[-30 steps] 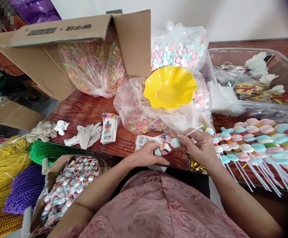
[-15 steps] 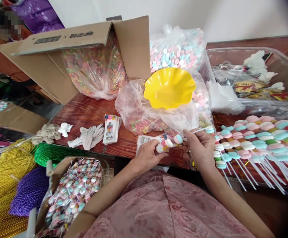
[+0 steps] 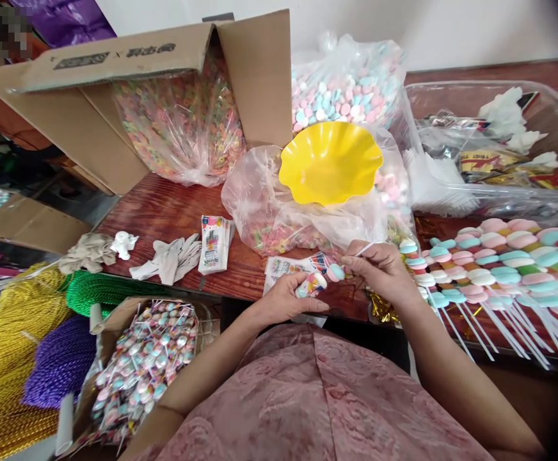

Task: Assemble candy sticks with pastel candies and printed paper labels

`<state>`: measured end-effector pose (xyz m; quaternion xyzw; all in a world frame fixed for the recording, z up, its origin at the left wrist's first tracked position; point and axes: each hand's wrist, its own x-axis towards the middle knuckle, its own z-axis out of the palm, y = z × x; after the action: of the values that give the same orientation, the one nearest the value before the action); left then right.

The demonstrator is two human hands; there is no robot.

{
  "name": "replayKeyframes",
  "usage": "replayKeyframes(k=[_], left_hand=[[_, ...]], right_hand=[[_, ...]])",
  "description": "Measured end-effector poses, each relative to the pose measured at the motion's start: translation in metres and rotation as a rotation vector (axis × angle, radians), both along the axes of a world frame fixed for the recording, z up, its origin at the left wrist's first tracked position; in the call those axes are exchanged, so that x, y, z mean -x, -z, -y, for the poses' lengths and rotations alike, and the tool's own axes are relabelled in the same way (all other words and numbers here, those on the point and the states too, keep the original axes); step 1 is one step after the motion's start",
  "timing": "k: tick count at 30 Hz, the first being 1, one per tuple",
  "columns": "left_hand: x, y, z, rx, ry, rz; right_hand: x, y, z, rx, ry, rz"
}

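Observation:
In the middle of the table, my left hand [image 3: 283, 299] is closed around a marshmallow skewer [image 3: 335, 272] partly covered by a printed wrapper [image 3: 310, 285]. Pastel pieces show at its uncovered end. My right hand [image 3: 384, 272] pinches close to that end, and a thin white stick [image 3: 364, 249] sticks up from between the fingers. Under and behind the hands lie flat printed wrappers [image 3: 279, 266]. Right of my right hand, rows of marshmallow skewers [image 3: 480, 276] lie with white sticks pointing toward me.
A yellow scalloped bowl [image 3: 331, 163] rests on candy bags behind my hands. The cardboard box [image 3: 264, 77] stands back left, a clear plastic bin [image 3: 500, 198] back right. Gloves [image 3: 171, 259] and a wrapper stack [image 3: 214, 246] lie left. Below is a box of wrapped skewers [image 3: 149, 365].
My right hand has moved left, closer to my left hand, with the white stick. The view has shifted slightly, and the skewer's uncovered end sits a little further left.

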<state>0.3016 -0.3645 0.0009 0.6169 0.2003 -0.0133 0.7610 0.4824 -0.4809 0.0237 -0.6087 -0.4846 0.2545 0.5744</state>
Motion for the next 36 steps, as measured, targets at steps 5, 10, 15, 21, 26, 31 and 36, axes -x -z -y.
replayKeyframes(k=[5,10,15,21,26,31,36], left_hand=[[0.002,-0.001,0.001,-0.371,-0.112,-0.021],[0.009,-0.014,0.004,-0.85,-0.122,-0.08],[0.009,-0.015,0.003,-0.853,-0.021,-0.038],[0.002,-0.011,-0.001,0.019,0.359,-0.047],[0.001,-0.017,-0.008,0.201,0.303,-0.045],[0.004,-0.017,-0.013,0.311,0.393,0.0],[-0.003,-0.012,-0.011,0.387,0.436,0.018]], right_hand=[[0.014,-0.009,0.002,-0.054,0.146,0.46],[0.019,0.0,-0.002,0.054,0.366,0.36],[0.02,0.017,-0.008,0.163,0.162,-0.197],[0.024,0.006,-0.006,0.0,-0.101,-0.047],[0.012,-0.012,0.002,-0.128,-0.063,0.147],[0.007,-0.016,0.008,-0.071,-0.226,0.29],[0.03,0.0,-0.001,-0.127,-0.187,0.195]])
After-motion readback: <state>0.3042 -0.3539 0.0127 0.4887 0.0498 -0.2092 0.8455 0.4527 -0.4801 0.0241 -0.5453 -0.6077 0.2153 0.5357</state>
